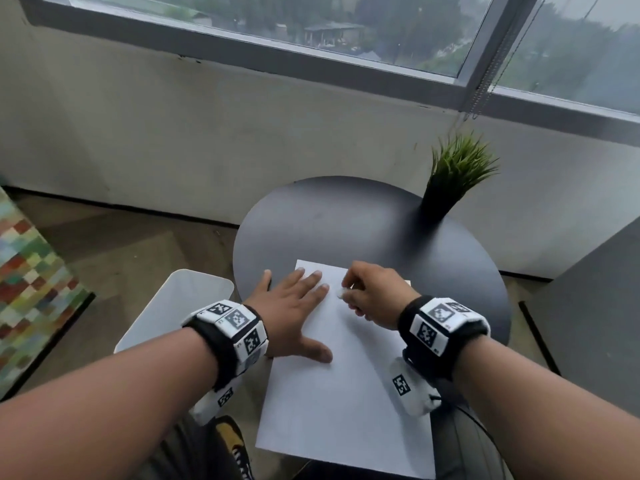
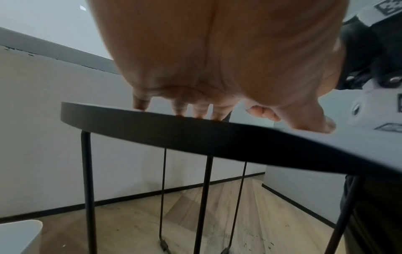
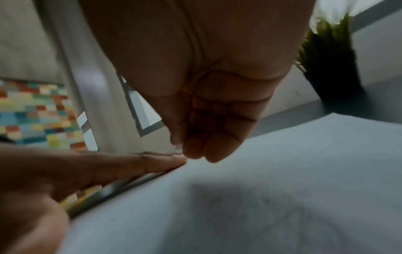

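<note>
A white sheet of paper (image 1: 346, 393) lies on a round dark table (image 1: 346, 220) and overhangs its near edge. My left hand (image 1: 298, 303) rests flat on the sheet's upper left part, fingers straight and spread. In the left wrist view the fingertips (image 2: 180, 110) touch the top above the table's rim (image 2: 174, 130). My right hand (image 1: 349, 292) hovers at the paper's top, its fingers curled and pinching a small white object (image 1: 340, 293), too small to identify. In the right wrist view the right hand (image 3: 195, 151) is just above the paper (image 3: 282, 189), next to a left finger (image 3: 121, 165).
A potted grass plant (image 1: 453, 178) stands at the table's far right. A white bin (image 1: 173, 306) sits on the floor left of the table. A multicoloured checkered surface (image 1: 31, 282) is at far left, a grey cabinet (image 1: 595, 323) at right, a wall and window behind.
</note>
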Available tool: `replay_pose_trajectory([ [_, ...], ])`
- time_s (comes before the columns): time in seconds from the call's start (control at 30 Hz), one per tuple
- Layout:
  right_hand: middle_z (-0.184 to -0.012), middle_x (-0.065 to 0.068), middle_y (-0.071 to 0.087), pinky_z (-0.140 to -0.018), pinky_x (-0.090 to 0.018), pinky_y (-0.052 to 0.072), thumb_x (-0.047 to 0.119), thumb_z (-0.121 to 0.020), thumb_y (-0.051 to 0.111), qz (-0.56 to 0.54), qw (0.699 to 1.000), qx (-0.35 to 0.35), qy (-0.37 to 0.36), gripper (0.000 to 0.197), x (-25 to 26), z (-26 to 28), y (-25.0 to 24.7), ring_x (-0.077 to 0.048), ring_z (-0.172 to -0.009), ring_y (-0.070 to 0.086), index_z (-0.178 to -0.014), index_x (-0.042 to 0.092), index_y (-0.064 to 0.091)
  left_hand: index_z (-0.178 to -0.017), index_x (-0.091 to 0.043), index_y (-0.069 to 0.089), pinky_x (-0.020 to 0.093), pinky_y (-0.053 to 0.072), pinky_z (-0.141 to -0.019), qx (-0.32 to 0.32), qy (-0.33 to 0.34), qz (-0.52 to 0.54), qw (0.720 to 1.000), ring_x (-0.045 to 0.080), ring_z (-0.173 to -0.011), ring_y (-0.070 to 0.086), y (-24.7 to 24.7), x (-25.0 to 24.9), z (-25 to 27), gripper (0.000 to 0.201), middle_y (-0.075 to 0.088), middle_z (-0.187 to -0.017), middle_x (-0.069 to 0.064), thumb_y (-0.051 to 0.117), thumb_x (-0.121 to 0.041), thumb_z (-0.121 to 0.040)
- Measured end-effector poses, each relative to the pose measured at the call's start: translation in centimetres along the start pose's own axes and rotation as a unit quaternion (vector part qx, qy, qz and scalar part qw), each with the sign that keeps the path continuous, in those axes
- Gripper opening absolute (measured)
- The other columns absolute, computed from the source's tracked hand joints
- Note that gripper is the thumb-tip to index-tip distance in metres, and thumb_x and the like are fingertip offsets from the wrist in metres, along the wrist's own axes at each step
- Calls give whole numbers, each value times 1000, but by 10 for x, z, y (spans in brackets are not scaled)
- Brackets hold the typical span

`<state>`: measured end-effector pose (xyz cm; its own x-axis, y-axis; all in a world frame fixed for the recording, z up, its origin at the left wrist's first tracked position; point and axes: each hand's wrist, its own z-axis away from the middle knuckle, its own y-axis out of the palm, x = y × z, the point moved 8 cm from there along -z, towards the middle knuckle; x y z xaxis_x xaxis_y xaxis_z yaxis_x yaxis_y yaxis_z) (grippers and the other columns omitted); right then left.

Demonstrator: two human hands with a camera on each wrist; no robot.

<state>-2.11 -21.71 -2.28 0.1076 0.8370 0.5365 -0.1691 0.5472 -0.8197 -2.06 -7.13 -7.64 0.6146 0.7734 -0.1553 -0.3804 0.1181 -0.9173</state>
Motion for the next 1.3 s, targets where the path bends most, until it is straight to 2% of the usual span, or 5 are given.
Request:
replay_pose_trajectory([
  [0.27, -89, -3, 66, -71, -31, 43, 26, -89, 55, 158, 970, 108, -151, 6, 40, 30, 42, -25, -83, 56, -90, 21, 55, -161, -33, -9, 64, -5, -120, 1, 14, 2, 1000, 15, -153, -22, 0, 1, -3, 121, -21, -168, -9, 46, -93, -71],
  [0.43, -88, 0, 63, -58, -29, 31, 26, -91, 53, 158, 986, 1, -56, 5, 10, 5, 5, -24, -84, 54, -88, 21, 52, -160, -34, -10, 64, -5, -120, 4, 8, -7, 1000, 16, -154, -21, 1, 2, -4, 121, -21, -168, -9, 43, -95, -70],
  [0.6, -74, 11, 54, -67, -30, 43, 21, -85, 57, 151, 967, 156, -135, 10, 34, 32, 42, -19, -76, 54, -83, 27, 49, -160, -34, -8, 64, -7, -120, -1, 12, 12, 1000, 16, -153, -22, 2, 2, -4, 120, -20, -168, -9, 47, -94, -71],
  [0.73, -87, 5, 61, -59, -23, 35, 28, -88, 56, 162, 986, 21, -28, 7, 10, 5, 7, -20, -85, 54, -90, 21, 55, -160, -34, -10, 64, -8, -120, -6, 10, 8, 1000, 16, -153, -23, 3, 3, -5, 121, -21, -168, -9, 44, -95, -70],
  [1.3, -90, 1, 66, -69, -27, 42, 24, -84, 60, 129, 991, 34, -9, 11, 12, 3, 14, -21, -87, 60, -91, 17, 62, -160, -33, -9, 64, -10, -119, -18, 9, 21, 1000, 16, -153, -23, 5, 3, -4, 121, -21, -168, -8, 44, -95, -70],
])
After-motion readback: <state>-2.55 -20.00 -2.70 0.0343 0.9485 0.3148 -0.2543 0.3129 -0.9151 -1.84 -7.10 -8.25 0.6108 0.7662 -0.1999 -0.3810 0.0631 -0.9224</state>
